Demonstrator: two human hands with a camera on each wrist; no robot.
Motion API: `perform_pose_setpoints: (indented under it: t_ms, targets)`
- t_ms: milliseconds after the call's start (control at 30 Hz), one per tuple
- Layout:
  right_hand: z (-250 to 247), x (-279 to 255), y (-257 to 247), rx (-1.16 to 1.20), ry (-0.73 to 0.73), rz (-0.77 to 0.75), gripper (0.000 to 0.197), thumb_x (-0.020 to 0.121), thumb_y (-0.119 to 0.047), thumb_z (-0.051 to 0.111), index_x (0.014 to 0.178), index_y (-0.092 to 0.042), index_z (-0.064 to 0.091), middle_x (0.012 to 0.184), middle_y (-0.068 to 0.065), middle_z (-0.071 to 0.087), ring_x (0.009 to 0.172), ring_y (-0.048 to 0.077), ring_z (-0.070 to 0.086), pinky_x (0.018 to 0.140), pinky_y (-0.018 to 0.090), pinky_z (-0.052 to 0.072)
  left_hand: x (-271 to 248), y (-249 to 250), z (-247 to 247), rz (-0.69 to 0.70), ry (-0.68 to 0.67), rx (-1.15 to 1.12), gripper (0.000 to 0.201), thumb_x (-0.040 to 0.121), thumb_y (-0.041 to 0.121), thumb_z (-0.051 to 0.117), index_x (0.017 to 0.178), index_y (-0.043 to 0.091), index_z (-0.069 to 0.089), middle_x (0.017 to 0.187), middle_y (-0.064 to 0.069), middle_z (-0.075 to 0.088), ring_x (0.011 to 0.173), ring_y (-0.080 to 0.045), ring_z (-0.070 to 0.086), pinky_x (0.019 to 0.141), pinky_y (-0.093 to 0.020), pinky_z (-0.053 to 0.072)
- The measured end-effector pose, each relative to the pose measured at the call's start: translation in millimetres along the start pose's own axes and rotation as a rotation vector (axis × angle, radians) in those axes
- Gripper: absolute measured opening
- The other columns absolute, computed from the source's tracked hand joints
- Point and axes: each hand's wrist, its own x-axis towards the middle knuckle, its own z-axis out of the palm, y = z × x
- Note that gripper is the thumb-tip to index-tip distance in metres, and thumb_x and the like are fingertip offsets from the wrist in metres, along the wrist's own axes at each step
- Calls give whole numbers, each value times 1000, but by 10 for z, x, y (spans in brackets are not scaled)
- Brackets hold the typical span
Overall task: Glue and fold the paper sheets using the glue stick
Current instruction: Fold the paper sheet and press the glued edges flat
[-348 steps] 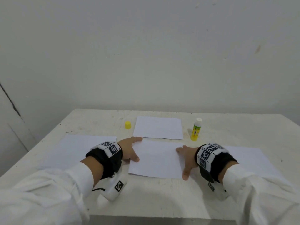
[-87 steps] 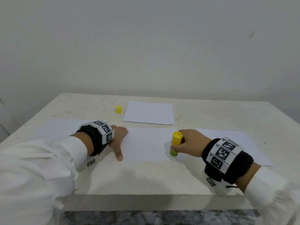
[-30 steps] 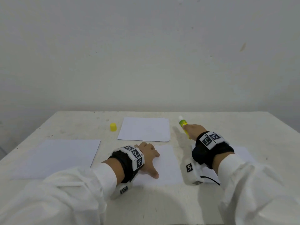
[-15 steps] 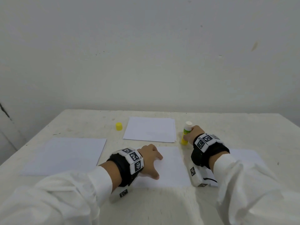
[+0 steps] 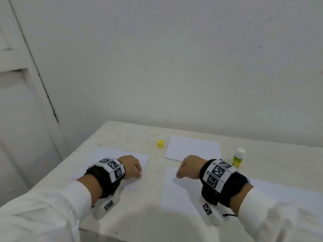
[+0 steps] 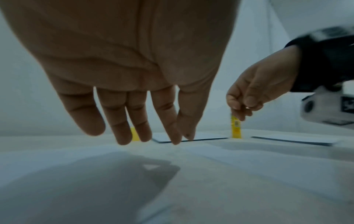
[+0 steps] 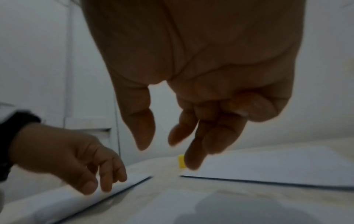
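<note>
Oddly, both hands, left [image 5: 132,167] and right [image 5: 189,167], hang loose-fingered, holding nothing, while blur smears the sheet [image 5: 180,191] and the glue [image 5: 238,158] at two o'clock.

We face a plain white wall [image 5: 174,58]; a dark crack [image 5: 42,81] runs down its left side, and the pale, scuffed worktop [image 5: 122,137] stands against it.

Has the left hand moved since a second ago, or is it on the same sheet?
Yes. The left hand has moved left, off the middle sheet near the folded sheet, onto the left sheet, left of the yellow cap.
</note>
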Motion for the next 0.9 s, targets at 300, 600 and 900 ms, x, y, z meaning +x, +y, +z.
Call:
perform_pose_setpoints:
  t_ms: [300, 600, 900]
  targets:
    - [325, 605, -1213, -331, -12, -21, 86, 77, -70, 57, 136, -10, 40, 137, 11, 41, 132, 31, 32, 108, 43, 28, -61, -1347, -79, -281, -106, 61, 85, 82, 45, 70, 150, 21, 25, 155, -3, 24, 142, -22, 27, 115, -32, 22]
    - [516, 923, -1280, -385, -73, 60, 100, 70, -72, 62, 145, -13, 31, 153, 11, 19, 141, 35, 16, 112, 52, 23, 36, -1450, -33, -233, -92, 110, 85, 79, 50, 70, 149, 23, 29, 149, -4, 33, 137, -26, 35, 112, -36, 30]
    - [570, 852, -1388, -349, -60, 60, 85, 75, -65, 63, 137, -11, 40, 137, 10, 47, 127, 32, 40, 104, 47, 38, 80, -1465, 1, -216, -65, 164, 82, 77, 52, 71, 144, 20, 37, 144, -5, 39, 132, -26, 42, 108, -37, 35]
